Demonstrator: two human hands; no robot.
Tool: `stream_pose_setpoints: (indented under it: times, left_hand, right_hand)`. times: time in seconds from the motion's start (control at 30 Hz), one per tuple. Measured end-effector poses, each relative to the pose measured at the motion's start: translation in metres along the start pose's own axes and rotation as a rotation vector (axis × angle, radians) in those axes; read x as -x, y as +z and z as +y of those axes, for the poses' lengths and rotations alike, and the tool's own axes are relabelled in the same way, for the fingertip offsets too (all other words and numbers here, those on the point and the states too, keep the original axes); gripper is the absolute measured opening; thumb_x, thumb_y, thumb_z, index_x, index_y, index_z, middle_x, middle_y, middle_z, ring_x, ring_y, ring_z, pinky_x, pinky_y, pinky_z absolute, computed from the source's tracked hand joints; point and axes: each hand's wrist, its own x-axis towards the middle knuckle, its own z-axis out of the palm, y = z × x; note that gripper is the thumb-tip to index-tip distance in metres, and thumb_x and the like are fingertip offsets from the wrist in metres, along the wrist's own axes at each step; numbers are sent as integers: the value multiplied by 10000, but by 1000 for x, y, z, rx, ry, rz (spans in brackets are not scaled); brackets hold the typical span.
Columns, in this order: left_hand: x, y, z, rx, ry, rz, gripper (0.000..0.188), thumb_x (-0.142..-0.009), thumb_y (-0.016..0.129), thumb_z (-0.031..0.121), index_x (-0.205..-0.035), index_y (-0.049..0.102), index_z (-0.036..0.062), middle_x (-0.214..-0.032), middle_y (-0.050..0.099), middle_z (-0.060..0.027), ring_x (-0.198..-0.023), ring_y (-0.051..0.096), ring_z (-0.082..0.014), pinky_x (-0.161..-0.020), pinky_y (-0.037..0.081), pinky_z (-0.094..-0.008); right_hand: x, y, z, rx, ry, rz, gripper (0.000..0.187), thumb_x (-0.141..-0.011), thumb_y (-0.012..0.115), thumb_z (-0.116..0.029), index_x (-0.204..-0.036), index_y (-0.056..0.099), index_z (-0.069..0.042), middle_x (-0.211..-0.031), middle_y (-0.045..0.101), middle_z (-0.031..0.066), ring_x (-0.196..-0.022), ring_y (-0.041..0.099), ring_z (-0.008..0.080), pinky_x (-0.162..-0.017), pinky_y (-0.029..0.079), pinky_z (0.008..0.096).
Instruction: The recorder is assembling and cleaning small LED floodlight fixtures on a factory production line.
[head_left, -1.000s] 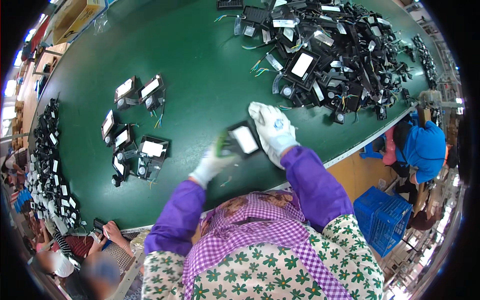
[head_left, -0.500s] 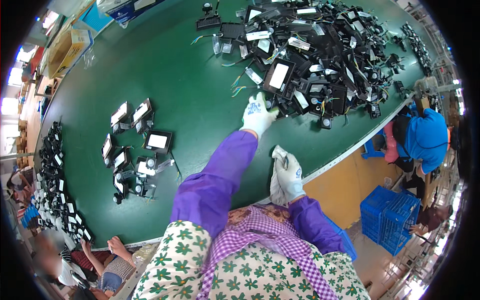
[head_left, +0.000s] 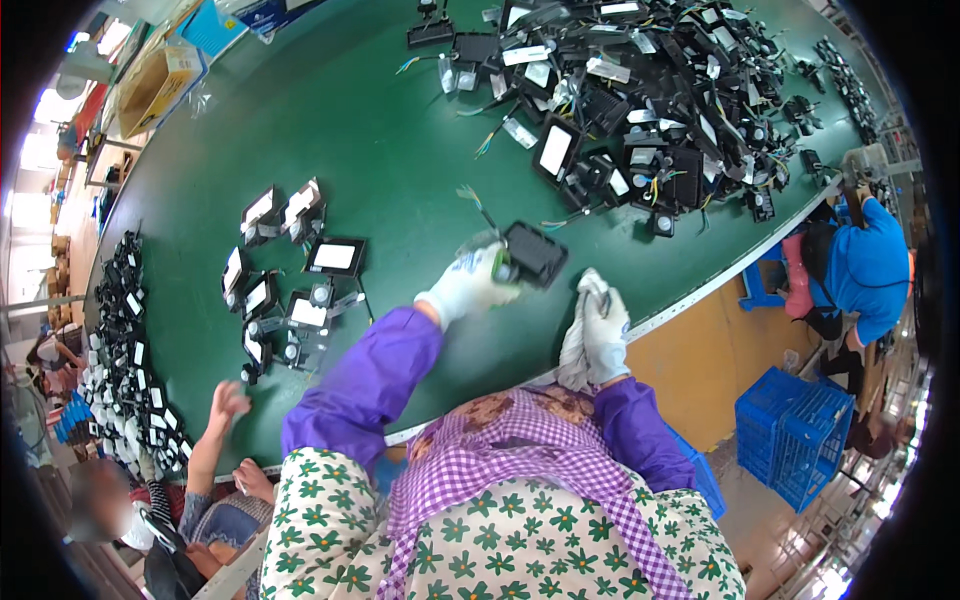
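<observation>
Left hand (head_left: 468,285) grips a black device (head_left: 537,253) near the front edge of the desk (head_left: 390,150); right hand (head_left: 606,338) grips a white cloth (head_left: 574,350).
It is probably stiff, rather light; better held by case than by thin wires (head_left: 485,212).

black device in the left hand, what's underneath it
Green tabletop shows past the edges of the black device. What lies directly beneath is covered by the device and left hand.

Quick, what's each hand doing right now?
Left hand: closed, holding a black wired unit.
Right hand: closed, holding a whitish cloth.
</observation>
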Motion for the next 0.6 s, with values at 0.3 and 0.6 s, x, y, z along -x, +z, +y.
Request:
stream_pose_setpoints:
  times: [0.3,0.6]
  left_hand:
    - [100,45,-15,-462,6,-95,548,-844,658,325,-1306,525,61,-1253,555,-232,-1104,580,-394,-924,492,-465]
    - [149,69,-61,-574,211,288,528,-857,668,299,-1354,545,171,-1332,533,-144,-1172,546,-346,-931,462,-480]
  right_hand:
    - [1,49,-53,638,-486,-429,255,-929,556,-308,-1009,614,-72,-1017,649,155,-980,613,355,-861,491,464]
    - [4,76,-19,825,-712,-300,240,-815,641,-255,-1005,592,-117,-1059,611,110,-984,579,312,-810,479,454]
